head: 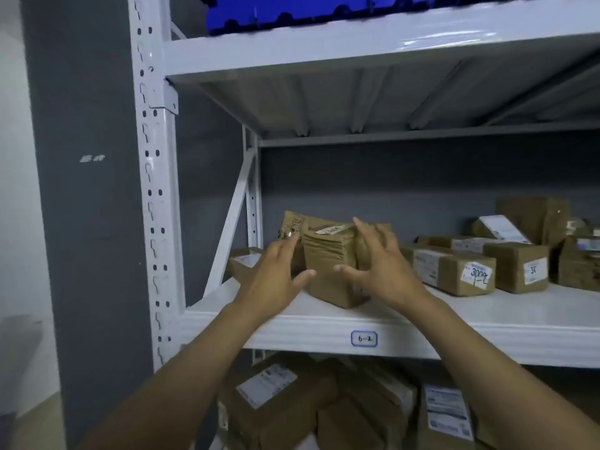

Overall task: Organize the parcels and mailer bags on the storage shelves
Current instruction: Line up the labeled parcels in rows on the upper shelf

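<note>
A brown cardboard parcel (329, 267) stands on the white shelf (324, 329) marked 6-2, with a brown mailer bag (293, 224) leaning behind it. My left hand (276, 271) is at the parcel's left side with fingers spread and straight. My right hand (383, 264) is at its right side, fingers straight and spread, the fingertips reaching the top edge. Neither hand curls around the parcel. A small labelled box (243, 261) lies left of my left hand, partly hidden by it.
Several labelled brown boxes (467, 271) fill the right part of the same shelf. More parcels (292, 404) are stacked on the shelf below. A blue crate (308, 11) sits on the shelf above. The white upright post (156, 190) bounds the left.
</note>
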A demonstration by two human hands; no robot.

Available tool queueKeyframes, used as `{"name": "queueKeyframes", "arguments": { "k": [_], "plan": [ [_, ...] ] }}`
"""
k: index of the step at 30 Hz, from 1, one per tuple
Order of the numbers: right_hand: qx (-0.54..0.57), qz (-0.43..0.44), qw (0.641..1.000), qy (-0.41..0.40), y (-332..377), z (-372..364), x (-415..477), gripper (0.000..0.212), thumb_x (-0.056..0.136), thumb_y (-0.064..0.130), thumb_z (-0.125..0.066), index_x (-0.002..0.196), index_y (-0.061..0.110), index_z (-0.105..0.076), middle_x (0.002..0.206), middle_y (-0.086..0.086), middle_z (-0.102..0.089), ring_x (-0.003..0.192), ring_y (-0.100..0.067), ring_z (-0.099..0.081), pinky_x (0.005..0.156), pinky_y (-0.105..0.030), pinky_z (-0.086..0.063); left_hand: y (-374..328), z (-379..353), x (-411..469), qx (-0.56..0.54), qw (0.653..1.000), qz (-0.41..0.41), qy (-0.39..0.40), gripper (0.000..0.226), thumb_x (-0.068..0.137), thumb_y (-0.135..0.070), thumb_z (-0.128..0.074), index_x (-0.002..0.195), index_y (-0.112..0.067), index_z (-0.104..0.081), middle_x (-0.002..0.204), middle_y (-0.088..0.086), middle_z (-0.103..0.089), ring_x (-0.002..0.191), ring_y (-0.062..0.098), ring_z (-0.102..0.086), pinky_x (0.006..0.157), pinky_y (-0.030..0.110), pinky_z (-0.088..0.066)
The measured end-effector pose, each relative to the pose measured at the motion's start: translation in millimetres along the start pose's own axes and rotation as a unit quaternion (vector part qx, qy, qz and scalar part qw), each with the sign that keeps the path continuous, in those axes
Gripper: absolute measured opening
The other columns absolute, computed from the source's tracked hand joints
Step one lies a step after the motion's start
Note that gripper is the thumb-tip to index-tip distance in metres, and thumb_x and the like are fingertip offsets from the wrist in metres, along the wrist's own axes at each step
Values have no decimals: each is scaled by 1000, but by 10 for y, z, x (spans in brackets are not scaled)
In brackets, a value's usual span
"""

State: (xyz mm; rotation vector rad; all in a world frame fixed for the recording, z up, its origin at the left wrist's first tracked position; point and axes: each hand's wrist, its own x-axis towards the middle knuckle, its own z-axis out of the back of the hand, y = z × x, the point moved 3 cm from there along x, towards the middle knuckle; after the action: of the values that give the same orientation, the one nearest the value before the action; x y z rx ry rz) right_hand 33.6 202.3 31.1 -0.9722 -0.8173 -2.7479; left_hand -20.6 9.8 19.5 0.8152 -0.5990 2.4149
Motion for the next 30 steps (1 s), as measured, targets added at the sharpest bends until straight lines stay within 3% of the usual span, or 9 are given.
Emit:
{"name": "queueKeyframes", "arguments": {
  "k": [5,11,15,18,21,23,25,27,30],
  "plan": [
    [36,29,999,5,-162,-113,248,88,74,59,-69,144,51,-16,150,3,-35,130,-21,-44,101,-42,-43,125,-213,353,-143,989,-2,26,83,88,-53,-58,152,-38,-7,152,-5,-35,135,15,-40,109,45,-39],
    [190,71,979,28,-197,-108,360,74,74,24,-80,129,47,-35,132,14,-50,110,-5,-58,96,-31,-49,152,-200,463,-373,928,9,10,114,57,-76,-70,151,-38,-17,130,-28,-47,128,6,-49,106,39,-43],
    [326,85,938,79,-217,-49,346,80,75,-5,-74,130,42,-40,132,10,-53,114,-11,-60,97,-35,-50,172,-25,489,-426,903,-9,56,108,58,-60,-75,150,-35,-23,144,-15,-45,131,6,-45,109,34,-40],
    [367,94,918,113,-166,-17,330,87,75,-14,-69,138,39,-38,140,9,-50,123,-11,-54,100,-31,-48,140,33,478,-422,902,-29,89,105,58,-49,-79,149,-37,-26,139,-15,-50,127,1,-49,108,34,-41],
    [297,71,950,60,-92,-38,321,84,83,-4,-67,142,45,-34,147,14,-43,131,-9,-47,105,-38,-45,137,18,448,-413,909,-22,51,104,64,-35,-83,148,-38,-22,129,-23,-52,122,1,-51,105,31,-43],
    [205,30,978,-37,-82,-77,315,68,89,10,-65,141,44,-38,145,14,-45,130,-10,-47,105,-41,-45,137,-22,417,-401,916,-10,7,95,70,-27,-84,145,-37,-25,125,-22,-53,120,2,-52,103,30,-45],
    [197,-15,975,-100,-57,-124,285,42,92,21,-60,130,39,-54,133,14,-57,120,-9,-54,101,-40,-47,113,-84,360,-395,918,1,-41,89,68,-27,-85,138,-32,-31,127,-13,-54,119,4,-52,100,23,-45],
    [268,-76,957,-81,6,-177,233,26,92,32,-50,112,35,-66,118,16,-64,113,-9,-57,97,-41,-48,49,-146,268,-389,919,4,-64,85,67,-28,-85,132,-30,-31,130,-8,-50,119,3,-49,92,9,-42],
    [348,-119,930,-22,72,-174,135,30,94,49,-45,114,35,-63,114,13,-65,110,-10,-57,91,-39,-49,-86,-217,124,-398,917,1,-15,81,73,-26,-82,128,-31,-22,121,-18,-44,109,-3,-48,74,-3,-40]
  ]
}}
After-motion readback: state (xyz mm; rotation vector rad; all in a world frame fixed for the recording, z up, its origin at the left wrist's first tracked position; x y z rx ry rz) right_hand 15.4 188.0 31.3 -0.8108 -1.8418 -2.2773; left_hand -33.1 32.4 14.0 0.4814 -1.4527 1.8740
